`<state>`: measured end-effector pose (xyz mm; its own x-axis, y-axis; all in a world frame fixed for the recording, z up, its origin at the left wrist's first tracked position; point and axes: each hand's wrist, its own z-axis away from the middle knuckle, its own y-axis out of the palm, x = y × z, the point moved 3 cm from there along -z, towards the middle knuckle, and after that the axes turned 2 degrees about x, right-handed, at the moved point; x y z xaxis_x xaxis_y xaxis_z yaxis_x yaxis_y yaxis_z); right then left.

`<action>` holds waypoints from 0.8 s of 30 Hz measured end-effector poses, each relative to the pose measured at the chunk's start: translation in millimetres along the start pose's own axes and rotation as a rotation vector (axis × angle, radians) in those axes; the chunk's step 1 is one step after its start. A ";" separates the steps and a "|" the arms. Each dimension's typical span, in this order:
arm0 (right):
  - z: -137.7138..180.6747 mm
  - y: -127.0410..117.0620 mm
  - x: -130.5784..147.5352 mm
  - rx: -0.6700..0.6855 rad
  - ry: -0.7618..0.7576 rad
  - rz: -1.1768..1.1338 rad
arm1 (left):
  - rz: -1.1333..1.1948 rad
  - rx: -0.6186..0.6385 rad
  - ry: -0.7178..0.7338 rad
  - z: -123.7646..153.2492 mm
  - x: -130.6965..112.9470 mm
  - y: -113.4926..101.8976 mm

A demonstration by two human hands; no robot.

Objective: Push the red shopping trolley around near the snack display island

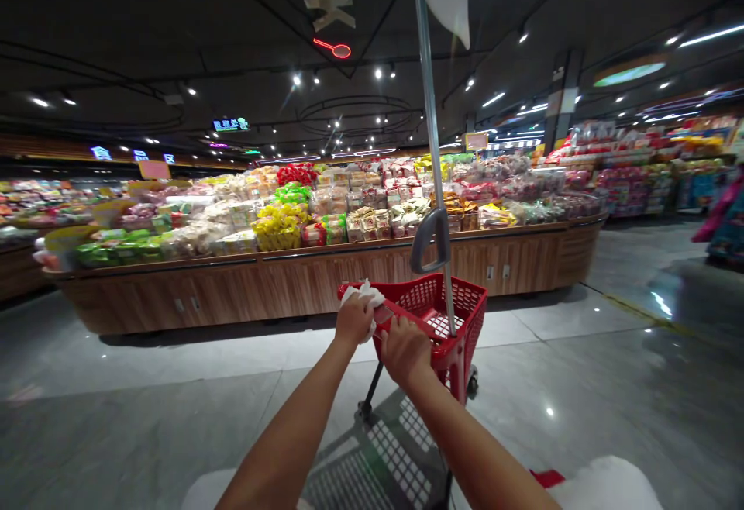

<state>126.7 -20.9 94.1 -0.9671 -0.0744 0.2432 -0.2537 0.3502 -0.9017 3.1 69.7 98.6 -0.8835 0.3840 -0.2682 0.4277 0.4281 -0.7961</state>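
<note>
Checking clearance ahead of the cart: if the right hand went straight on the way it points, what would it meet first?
The right hand already rests on the red basket rim; straight on lies the basket's inside, then probably the grey pole. Depth is uncertain.

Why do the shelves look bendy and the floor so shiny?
In the head view, the wide lens bows the long wooden snack counter; ceiling spotlights glare off the glossy grey floor tiles; the far right aisle is blurred; both hands, left and right, on the small red plastic trolley basket, stay sharp.
</note>
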 end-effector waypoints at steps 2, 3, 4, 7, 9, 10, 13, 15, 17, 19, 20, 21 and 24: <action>-6.8 4.0 -1.6 0.029 0.060 0.009 | -0.004 0.004 0.010 5.8 -7.0 1.7; -7.7 5.5 -5.2 0.017 0.069 0.019 | -0.002 0.001 0.022 8.6 -10.0 2.5; -7.1 6.4 -10.2 -0.004 0.059 0.039 | 0.002 -0.004 0.039 11.4 -12.9 3.2; -0.6 6.1 -29.7 -0.052 -0.003 0.129 | 0.039 -0.027 0.086 20.4 -24.2 5.9; 3.5 3.0 -41.9 -0.065 -0.035 0.178 | 0.087 -0.020 0.128 25.6 -36.9 8.8; 4.9 0.9 -46.8 -0.066 -0.046 0.196 | 0.114 -0.008 0.159 27.2 -45.0 10.6; 7.1 -4.8 -55.1 -0.055 -0.097 0.225 | 0.174 0.054 0.265 25.2 -67.6 14.9; 8.5 -7.2 -57.4 -0.050 -0.119 0.234 | 0.165 0.084 0.288 17.4 -70.9 14.5; 10.5 -8.8 -59.3 -0.057 -0.117 0.230 | 0.129 0.098 0.250 7.2 -59.1 9.9; 13.1 -9.6 -60.8 -0.055 -0.118 0.213 | 0.085 0.106 0.185 -1.0 -35.7 2.0; 14.4 -9.9 -61.3 -0.051 -0.122 0.204 | 0.062 0.106 0.155 -3.0 -22.7 -2.2; 15.5 -10.1 -61.6 -0.047 -0.124 0.197 | 0.041 0.101 0.130 -3.4 -10.5 -6.2; 16.6 -9.9 -60.3 -0.031 -0.138 0.185 | 0.016 0.033 0.073 5.0 9.3 -13.1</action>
<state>187.2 -35.3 82.4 -0.9910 -0.1324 0.0215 -0.0730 0.3982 -0.9144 -11.6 63.6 103.9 -0.8598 0.4498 -0.2417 0.4341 0.3947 -0.8098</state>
